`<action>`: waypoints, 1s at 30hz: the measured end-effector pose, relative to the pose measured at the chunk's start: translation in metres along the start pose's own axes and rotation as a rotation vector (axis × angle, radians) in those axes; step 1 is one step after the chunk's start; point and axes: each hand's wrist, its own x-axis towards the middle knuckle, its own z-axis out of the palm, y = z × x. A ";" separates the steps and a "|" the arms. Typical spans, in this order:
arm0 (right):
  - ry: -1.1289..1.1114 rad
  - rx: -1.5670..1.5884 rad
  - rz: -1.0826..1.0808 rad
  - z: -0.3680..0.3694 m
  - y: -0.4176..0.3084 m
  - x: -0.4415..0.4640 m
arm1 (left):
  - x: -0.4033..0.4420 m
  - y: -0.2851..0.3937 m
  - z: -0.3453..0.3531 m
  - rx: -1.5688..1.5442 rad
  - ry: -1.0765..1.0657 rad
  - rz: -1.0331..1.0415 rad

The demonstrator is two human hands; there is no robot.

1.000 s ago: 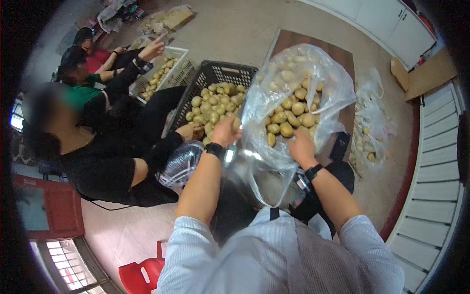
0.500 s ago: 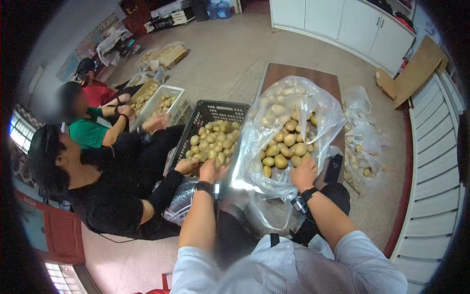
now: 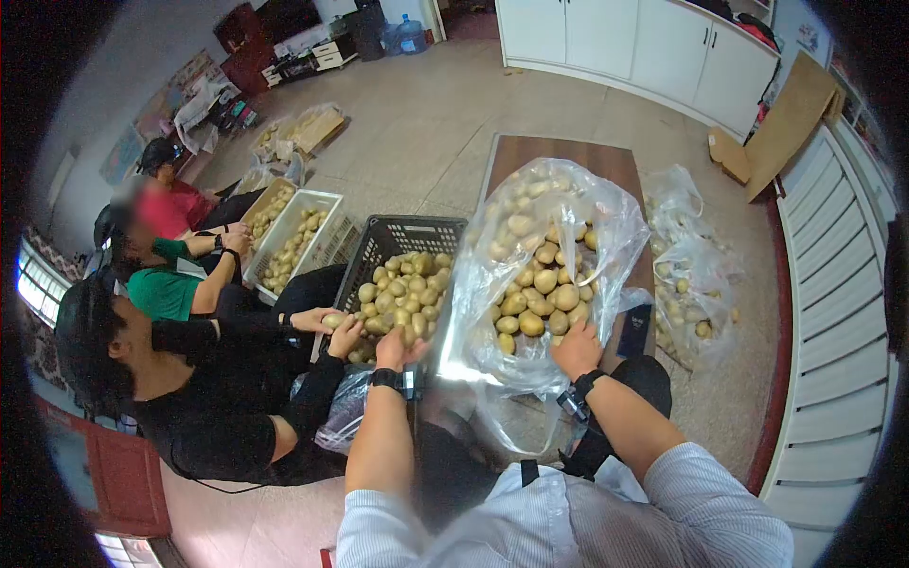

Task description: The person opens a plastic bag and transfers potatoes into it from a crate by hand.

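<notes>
Into the room we go, clock set from the wearer's seat: a person in black (image 3: 204,379) sits at ten o'clock, the brown tabletop (image 3: 606,170) stretches out at twelve. On it, a big clear bag (image 3: 614,222), mouth spread wide, and the potatoes (image 3: 544,281) are piled inside! Over at eleven, the black crate (image 3: 412,225) has plenty more heaped in it; beyond, between ten and eleven, comes the white crate (image 3: 331,204), also holding potatoes. Floor bags (image 3: 684,260) lie at one o'clock.

Now the hands! The left hand (image 3: 400,352) is at the black crate's six o'clock side, right by the heap, but whether it grips a potato, I can't tell. The right hand (image 3: 576,350) reaches the clear bag between five and six, fingers curled at the nearest potatoes; its grip is hidden too. The co-worker's hands (image 3: 343,337) work at the black crate's eight o'clock, with one potato (image 3: 333,321) between them. And a dark phone (image 3: 634,329) sits at the bag's four o'clock, just beside that right hand.
</notes>
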 end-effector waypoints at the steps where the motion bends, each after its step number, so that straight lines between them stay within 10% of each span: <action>1: -0.070 0.049 -0.008 -0.001 0.000 -0.001 | 0.001 0.002 -0.003 0.027 -0.038 -0.025; 30: -0.138 0.160 -0.384 0.017 0.002 -0.024 | 0.048 -0.018 -0.028 -0.005 0.039 0.088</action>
